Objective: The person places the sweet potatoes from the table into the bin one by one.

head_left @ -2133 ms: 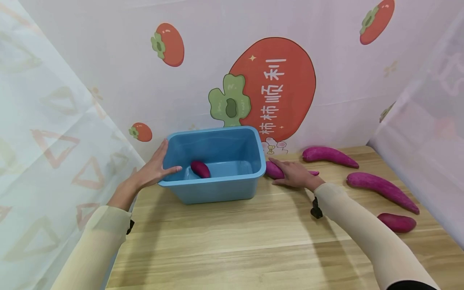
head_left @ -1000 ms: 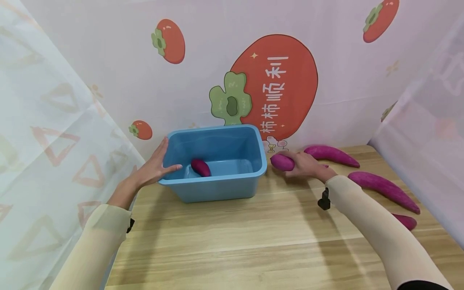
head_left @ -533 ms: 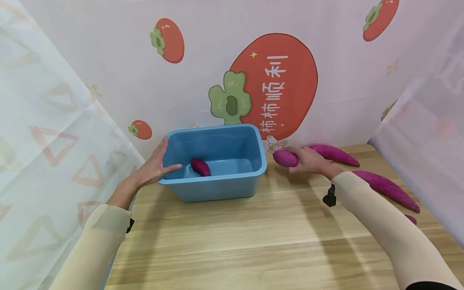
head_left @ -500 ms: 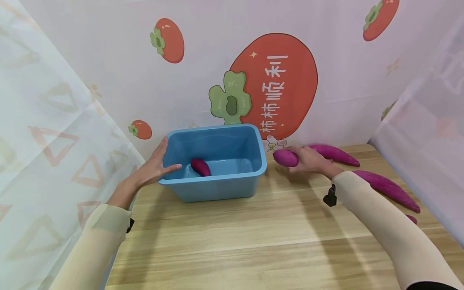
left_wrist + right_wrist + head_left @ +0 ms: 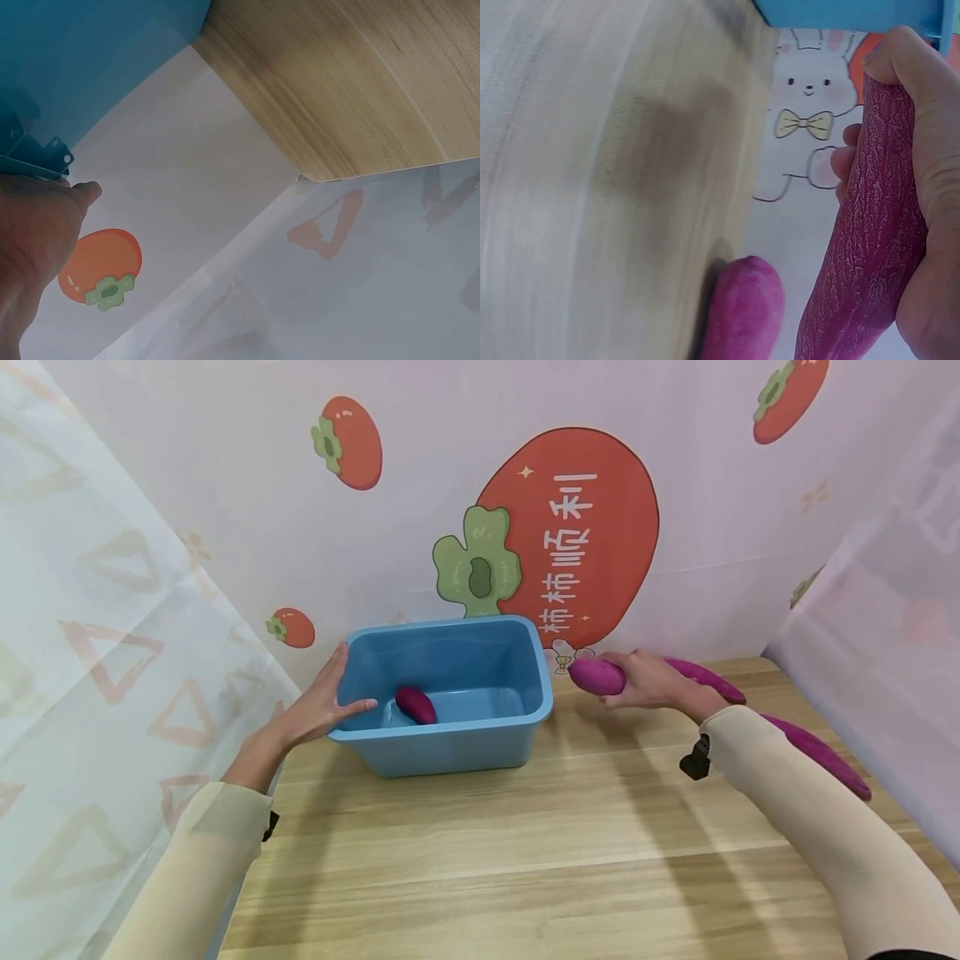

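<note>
My right hand (image 5: 651,681) holds a long purple sweet potato (image 5: 597,677) by its middle, above the table to the right of a blue plastic bin (image 5: 442,752). In the right wrist view the thumb lies along the wrinkled sweet potato (image 5: 870,217) and fingertips show on its far side. My left hand (image 5: 315,702) grips the bin's left rim, thumb reaching inside and fingers along the outer edge. In the left wrist view this hand (image 5: 37,240) is at the underside of the rim. A small dark purple sweet potato (image 5: 416,705) lies on the bin's floor.
Two more long sweet potatoes, one at the back (image 5: 708,679) and one at the right (image 5: 821,756), lie partly behind my right arm on the wooden table (image 5: 487,860). Printed cloth walls (image 5: 712,527) enclose the back and sides.
My right hand has picked the sweet potato up off the table and moved it slightly right and back. My right sleeve now covers the small sweet potato at the right. The left hand stays still.
</note>
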Available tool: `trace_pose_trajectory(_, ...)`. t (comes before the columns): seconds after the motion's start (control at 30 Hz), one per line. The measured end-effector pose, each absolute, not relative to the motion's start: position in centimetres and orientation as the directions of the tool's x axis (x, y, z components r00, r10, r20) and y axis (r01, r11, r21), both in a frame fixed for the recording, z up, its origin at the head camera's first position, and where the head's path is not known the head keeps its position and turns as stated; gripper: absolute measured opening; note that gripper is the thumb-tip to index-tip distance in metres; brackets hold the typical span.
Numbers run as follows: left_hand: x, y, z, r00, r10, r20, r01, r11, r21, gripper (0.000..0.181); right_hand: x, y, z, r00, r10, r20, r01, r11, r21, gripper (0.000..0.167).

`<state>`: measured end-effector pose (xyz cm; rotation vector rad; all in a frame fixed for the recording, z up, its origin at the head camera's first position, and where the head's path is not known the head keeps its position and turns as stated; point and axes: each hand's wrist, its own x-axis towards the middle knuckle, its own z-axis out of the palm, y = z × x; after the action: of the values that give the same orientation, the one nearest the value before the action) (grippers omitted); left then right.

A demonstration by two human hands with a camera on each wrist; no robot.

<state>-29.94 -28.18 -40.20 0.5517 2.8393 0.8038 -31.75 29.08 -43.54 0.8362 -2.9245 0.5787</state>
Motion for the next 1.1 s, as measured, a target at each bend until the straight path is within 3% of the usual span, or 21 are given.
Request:
trace_pose_trajectory(0.43,-30.1,-28.1,-40.1,-0.921,0.387,-0.037,0.310,0.788,0.533,0.116,-31.7,29.2,-39.5,-0.808,-0.540,0.234,-0.589,0.738,-0.329,0.060)
trace_pose_trajectory(0.77,-30.0,-28.1,-40.2,-0.925,0.379,-0.035,0.303,0.789,0.535,0.117,-31.8,28.6,-36.9,-0.827,-0.529,0.189,-0.561,0.754,-0.341,0.063)
trace_pose_trajectory(1.1,-30.0,-28.1,-40.3,-0.924,0.382,-0.030,0.308,0.787,0.534,0.117,-32.2,27.8,-34.9,-0.797,-0.563,0.219,-0.604,0.725,-0.332,0.065)
